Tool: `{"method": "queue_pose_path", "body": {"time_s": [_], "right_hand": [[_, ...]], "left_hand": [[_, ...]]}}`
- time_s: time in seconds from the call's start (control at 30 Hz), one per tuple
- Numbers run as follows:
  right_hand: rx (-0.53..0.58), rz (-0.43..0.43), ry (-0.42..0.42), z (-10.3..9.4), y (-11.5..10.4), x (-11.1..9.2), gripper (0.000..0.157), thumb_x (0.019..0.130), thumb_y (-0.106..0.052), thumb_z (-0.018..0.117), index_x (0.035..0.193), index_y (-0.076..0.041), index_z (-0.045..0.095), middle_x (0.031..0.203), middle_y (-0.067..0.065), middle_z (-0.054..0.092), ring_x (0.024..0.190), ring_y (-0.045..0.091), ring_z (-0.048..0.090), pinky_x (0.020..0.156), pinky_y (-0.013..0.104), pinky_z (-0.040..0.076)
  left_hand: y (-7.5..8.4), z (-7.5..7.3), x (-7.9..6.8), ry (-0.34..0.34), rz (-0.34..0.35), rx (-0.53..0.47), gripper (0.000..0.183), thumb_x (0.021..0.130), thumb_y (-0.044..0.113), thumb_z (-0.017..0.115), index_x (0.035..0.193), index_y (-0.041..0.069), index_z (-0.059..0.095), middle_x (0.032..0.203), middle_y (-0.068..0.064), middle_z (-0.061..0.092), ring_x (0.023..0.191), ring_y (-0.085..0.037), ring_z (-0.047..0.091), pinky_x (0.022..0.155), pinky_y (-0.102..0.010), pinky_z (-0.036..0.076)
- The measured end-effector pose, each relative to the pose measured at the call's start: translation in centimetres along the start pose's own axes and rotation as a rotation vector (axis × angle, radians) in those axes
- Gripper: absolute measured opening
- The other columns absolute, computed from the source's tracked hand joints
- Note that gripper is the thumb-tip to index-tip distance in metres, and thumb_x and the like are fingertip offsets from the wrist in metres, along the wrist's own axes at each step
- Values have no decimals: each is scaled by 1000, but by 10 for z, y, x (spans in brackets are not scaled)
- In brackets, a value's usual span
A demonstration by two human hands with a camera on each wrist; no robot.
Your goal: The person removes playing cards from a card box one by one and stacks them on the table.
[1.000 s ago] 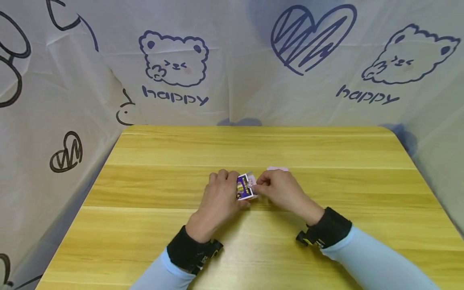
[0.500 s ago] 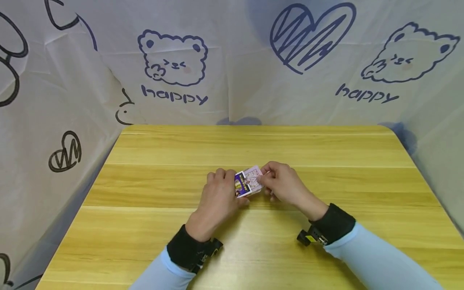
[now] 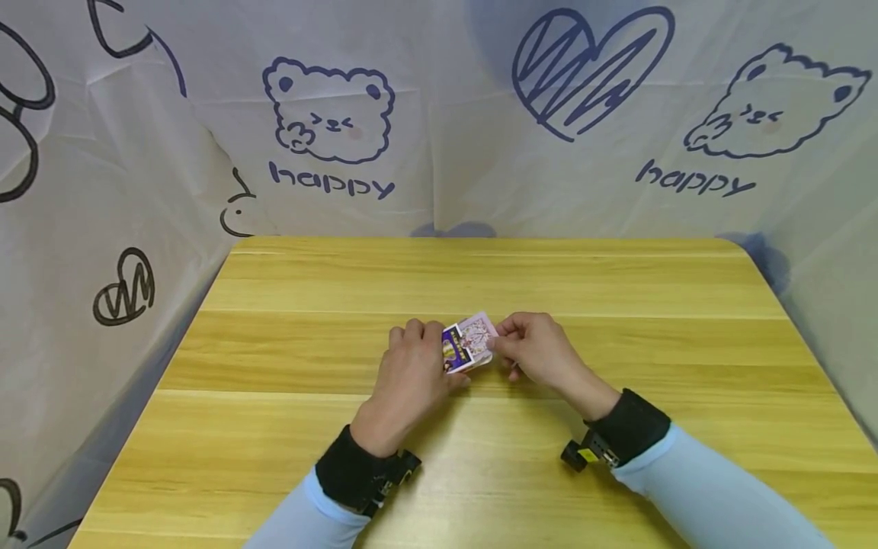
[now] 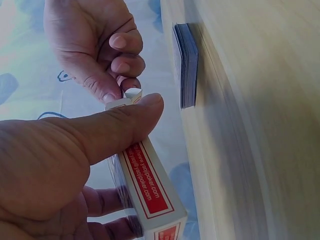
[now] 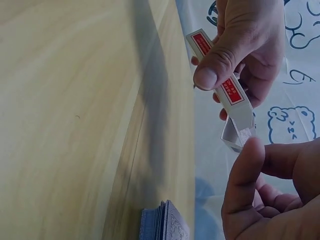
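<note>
My left hand (image 3: 411, 370) grips a white playing-card box (image 4: 150, 185), thumb along its narrow side with the red printed panel. In the head view the box's purple face shows beside the fingers. A playing card (image 3: 476, 335) with a pink patterned back sticks out of the box's right end, in line with it. My right hand (image 3: 538, 347) pinches at the card's outer end with thumb and forefinger. In the right wrist view an end flap (image 5: 245, 117) stands open beside the fingertips. How many cards the right hand holds I cannot tell.
A thick stack of cards (image 4: 186, 67) rests on the wooden table (image 3: 617, 473), just below the hands; the right wrist view shows its end too. White cloth (image 3: 466, 114) with blue drawings hangs behind and beside the table.
Much more of the patterned card shows at the box's end than a second ago. My right hand has shifted slightly right, while the left keeps its hold. Little differs over the last half second.
</note>
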State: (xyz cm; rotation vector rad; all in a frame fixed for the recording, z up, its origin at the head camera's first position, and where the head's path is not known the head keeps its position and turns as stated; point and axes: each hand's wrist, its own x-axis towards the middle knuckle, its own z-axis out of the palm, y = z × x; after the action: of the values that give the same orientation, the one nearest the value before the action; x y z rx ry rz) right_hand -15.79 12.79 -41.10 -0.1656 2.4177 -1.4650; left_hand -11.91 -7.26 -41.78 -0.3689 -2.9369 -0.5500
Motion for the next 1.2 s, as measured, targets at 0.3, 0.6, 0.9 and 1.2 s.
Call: {"method": "queue_pose_path", "body": {"time_s": [0.3, 0.6, 0.9, 1.2], "right_hand": [[28, -3, 15, 0, 3, 0, 15, 88, -17, 69, 94, -3, 65, 75, 23, 64, 51, 20, 57, 51, 46, 55], [58, -14, 21, 0, 3, 1, 20, 87, -17, 71, 94, 1, 65, 73, 20, 63, 52, 19, 57, 51, 44, 55], [95, -22, 22, -2, 1, -1, 22, 88, -16, 70, 98, 3, 65, 78, 19, 66, 62, 26, 62, 52, 40, 56], [143, -11, 31, -13, -3, -3, 23, 92, -17, 66, 101, 4, 66, 76, 17, 65, 58, 19, 59, 49, 29, 53]], "left_hand": [[1, -1, 0, -13, -14, 6, 80, 64, 46, 87, 120, 0, 54, 106, -17, 55, 88, -29, 45, 64, -37, 47], [0, -1, 0, -16, -20, 11, 80, 64, 47, 87, 120, 0, 54, 104, -16, 55, 88, -28, 44, 64, -36, 46], [-2, -1, 1, -26, -31, 7, 79, 64, 47, 87, 119, 0, 54, 102, -15, 54, 88, -28, 43, 66, -36, 45], [-4, -1, 0, -1, -26, 11, 77, 63, 46, 87, 116, 0, 55, 99, -15, 54, 86, -29, 43, 63, -37, 46]]}}
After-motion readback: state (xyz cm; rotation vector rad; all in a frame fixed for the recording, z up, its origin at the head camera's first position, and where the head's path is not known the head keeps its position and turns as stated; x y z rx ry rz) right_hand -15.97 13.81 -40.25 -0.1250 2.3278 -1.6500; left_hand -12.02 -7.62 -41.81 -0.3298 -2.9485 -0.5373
